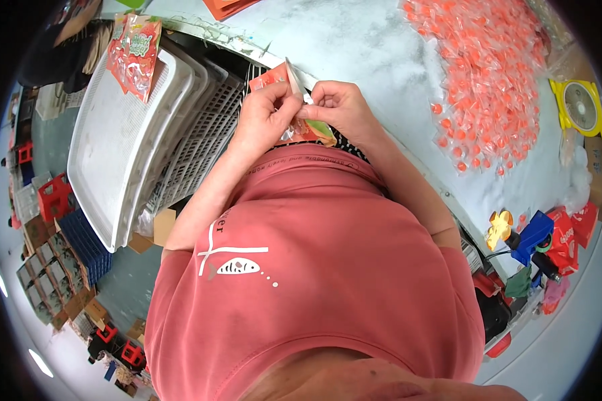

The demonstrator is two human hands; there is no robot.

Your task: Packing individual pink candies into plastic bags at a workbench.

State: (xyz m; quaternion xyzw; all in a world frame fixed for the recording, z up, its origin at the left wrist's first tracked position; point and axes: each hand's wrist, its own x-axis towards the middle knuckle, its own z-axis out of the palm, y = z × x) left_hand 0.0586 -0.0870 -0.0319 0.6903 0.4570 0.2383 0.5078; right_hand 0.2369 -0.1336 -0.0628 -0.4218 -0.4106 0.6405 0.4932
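My left hand (267,115) and my right hand (342,110) meet above my lap, close to the table edge. Both are closed in a pinch, fingertips nearly touching. Between them a narrow white pointed piece (293,77) sticks up; whether it is a strip or a blade I cannot tell. What each fingertip grips is too small to make out. Behind and under the hands lies a red printed packet (269,78); its lower part, with some green, shows below my fingers.
Ahead and right is a white table (374,60) bearing a heap of small clear-wrapped red-orange sweets (488,73). A yellow round-dial scale (577,107) and a blue tool (534,235) stand at the right. White plastic trays (90,150) are stacked at left, with red packets (135,60) on top.
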